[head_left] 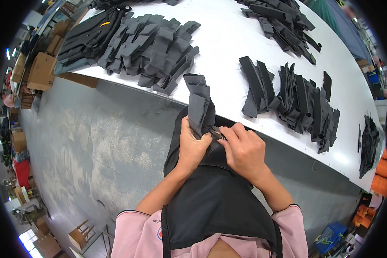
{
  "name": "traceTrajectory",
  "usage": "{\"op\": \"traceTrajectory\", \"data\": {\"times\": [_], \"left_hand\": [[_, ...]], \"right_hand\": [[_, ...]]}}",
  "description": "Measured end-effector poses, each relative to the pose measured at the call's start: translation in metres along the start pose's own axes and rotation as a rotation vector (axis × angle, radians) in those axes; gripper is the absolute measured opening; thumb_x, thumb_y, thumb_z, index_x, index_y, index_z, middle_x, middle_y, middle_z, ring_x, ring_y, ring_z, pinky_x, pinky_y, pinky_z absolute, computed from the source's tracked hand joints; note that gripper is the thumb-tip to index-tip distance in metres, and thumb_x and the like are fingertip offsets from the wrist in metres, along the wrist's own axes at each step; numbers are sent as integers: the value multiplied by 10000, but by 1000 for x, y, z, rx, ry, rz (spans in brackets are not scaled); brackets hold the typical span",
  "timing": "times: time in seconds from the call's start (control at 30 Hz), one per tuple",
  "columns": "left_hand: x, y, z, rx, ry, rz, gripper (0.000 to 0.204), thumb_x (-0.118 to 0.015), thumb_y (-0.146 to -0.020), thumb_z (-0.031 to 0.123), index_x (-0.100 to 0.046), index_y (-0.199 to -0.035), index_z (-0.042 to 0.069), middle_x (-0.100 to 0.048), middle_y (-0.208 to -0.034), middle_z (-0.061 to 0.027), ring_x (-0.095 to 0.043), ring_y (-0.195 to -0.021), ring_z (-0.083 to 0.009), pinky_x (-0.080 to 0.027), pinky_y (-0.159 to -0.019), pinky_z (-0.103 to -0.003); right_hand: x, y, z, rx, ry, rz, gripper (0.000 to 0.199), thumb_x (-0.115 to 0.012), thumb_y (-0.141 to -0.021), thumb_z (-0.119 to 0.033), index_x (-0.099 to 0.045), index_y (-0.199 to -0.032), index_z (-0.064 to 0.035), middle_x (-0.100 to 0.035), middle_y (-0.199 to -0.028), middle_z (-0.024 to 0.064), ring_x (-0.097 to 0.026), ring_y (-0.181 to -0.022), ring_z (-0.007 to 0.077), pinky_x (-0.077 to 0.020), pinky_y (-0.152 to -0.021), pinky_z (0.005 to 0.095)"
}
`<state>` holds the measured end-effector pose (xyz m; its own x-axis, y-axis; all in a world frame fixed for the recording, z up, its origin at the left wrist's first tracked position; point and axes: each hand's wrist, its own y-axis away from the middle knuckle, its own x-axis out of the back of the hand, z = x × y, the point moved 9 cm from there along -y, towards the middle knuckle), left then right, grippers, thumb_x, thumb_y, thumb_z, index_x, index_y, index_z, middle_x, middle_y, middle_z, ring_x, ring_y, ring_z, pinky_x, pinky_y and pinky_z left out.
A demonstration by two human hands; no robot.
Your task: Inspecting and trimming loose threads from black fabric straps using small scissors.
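Left hand [191,145] in a pinch on gray fabric [198,105], right hand [246,148] likewise on metal tool [216,133]

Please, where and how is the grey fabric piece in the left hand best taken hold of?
The grey fabric piece is likely best pinched near its lower end, from the left, where the left hand holds it: it is long, flat and folded, its far end free. The right hand, with a small metal tool, occupies the right side.
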<state>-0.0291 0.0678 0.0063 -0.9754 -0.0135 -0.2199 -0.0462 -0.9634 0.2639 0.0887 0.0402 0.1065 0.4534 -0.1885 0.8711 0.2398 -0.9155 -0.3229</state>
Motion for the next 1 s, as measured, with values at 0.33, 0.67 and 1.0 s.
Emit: {"op": "traceTrajectory", "data": {"times": [0.33, 0.67, 1.0], "left_hand": [[2, -3, -6, 30, -20, 14, 496, -560, -745, -35, -354, -1196, -14, -505, -996, -77, -508, -869, -104, -437, -753, -232], [7, -4, -5, 22, 51, 14, 439, -561, -829, 45, -390, -1230, 4, -513, -1061, -80, -531, -932, -127, -458, -820, -272], [-6, -13, -8, 197, 420, -284, 475, -514, -938, 381, -459, -1202, -10, -600, -1054, -152, -599, -1026, -239, -500, -912, -382]], "right_hand": [[-4, 2, 5, -53, -63, -6, 272, -711, -714, -78, -625, -972, -66, -529, -779, 51, -548, -566, 217, -428, -508, 317], [1, 1, 27, -206, -429, 132, 237, -681, -742, -24, -604, -967, -32, -509, -801, 72, -562, -604, 169, -432, -518, 297], [-69, 25, 31, -604, -1199, 66, 204, -637, -811, 15, -554, -998, 21, -532, -922, 45, -588, -752, 102, -483, -662, 221]]}}
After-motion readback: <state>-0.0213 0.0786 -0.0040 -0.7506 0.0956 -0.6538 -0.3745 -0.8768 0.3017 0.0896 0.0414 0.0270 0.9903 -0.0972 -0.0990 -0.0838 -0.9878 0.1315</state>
